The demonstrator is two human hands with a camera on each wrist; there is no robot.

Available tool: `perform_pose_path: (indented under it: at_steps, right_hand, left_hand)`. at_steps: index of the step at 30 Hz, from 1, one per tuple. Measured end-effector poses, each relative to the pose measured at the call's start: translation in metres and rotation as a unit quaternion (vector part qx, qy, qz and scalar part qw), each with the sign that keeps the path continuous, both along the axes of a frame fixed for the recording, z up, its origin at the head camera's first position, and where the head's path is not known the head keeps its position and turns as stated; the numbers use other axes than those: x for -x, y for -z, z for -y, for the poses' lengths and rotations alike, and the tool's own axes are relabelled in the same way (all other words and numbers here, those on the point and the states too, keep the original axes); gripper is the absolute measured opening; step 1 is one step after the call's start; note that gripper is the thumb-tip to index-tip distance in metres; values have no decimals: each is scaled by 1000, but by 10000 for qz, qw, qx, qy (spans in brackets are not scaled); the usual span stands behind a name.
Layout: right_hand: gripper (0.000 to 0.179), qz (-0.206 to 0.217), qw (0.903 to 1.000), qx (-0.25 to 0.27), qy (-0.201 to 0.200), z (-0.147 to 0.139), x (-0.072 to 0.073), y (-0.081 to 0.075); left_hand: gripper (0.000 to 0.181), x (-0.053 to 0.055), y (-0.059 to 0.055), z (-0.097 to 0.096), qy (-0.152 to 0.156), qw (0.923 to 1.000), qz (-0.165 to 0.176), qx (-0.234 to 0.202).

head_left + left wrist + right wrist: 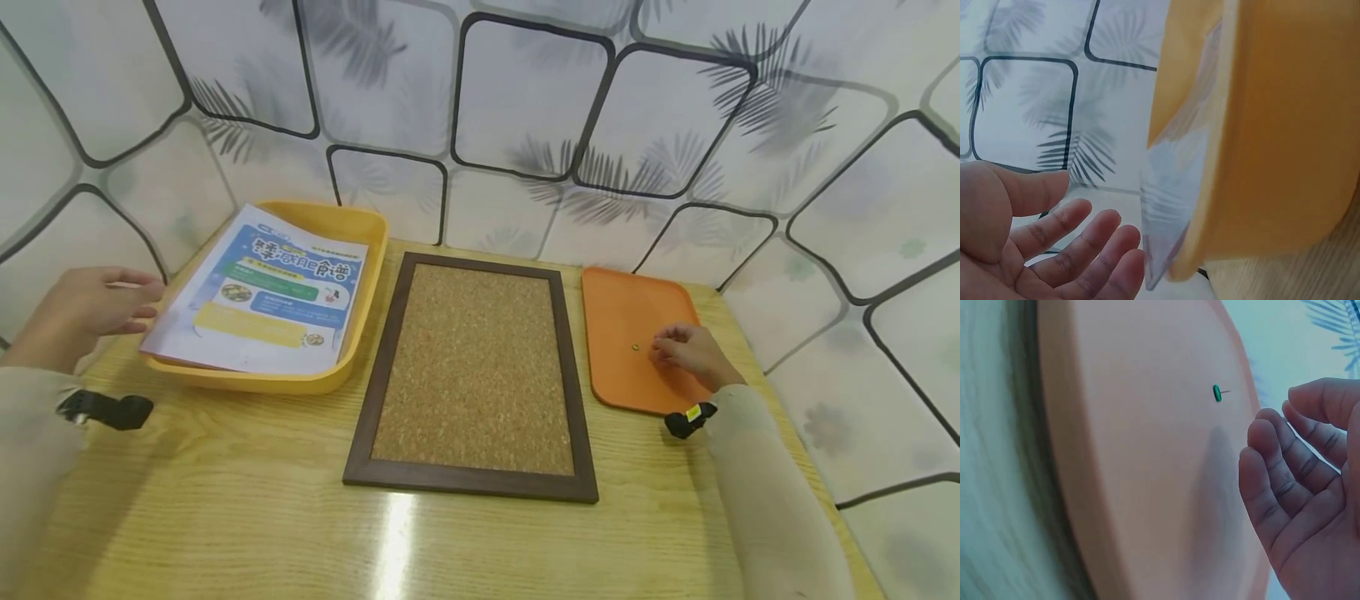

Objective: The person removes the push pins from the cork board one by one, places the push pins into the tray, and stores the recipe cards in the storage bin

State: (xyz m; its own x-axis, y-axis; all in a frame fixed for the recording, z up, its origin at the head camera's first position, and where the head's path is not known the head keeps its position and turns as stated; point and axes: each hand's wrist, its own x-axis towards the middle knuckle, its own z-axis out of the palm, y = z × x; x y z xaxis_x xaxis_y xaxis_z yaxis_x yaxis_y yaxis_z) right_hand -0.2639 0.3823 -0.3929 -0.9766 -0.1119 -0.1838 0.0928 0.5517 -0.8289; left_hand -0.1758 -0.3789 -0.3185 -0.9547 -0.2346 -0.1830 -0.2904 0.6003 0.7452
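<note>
In the head view a green thumbtack (635,347) lies on an orange tray (618,308). My right hand (692,350) is over the tray, just right of the tack, with fingers loosely bent. The right wrist view shows the green thumbtack (1217,393) with its pin pointing up, apart from the fingertips (1262,432). My left hand (101,304) is at the left side of a yellow basin (375,275) that bears printed paper sheets (285,292). In the left wrist view its spread fingers come close to the paper's corner (1172,187) and hold nothing.
A corkboard (480,375) with a dark wooden frame lies between basin and tray on the wooden table (247,492). Patterned walls (532,100) stand behind and at both sides. The paper stack sticks out over the basin's left rim.
</note>
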Motion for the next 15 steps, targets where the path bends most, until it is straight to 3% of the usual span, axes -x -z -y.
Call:
perform_pose_path:
  at_steps: [7,10,15]
  right_hand:
    - [37,-119,9991,-373,-181,4,-1,-5]
    - [39,-305,9972,-652,-206,8,-5,-6]
    - [42,-621,9923,-1062,-153,15,-17,-9]
  left_hand:
    - [77,-3,-1,-9,20,9998,-218,29]
    - [77,-6,-2,-20,45,9989,-379,265]
    - [65,-12,-8,-43,-112,9913,-747,1076]
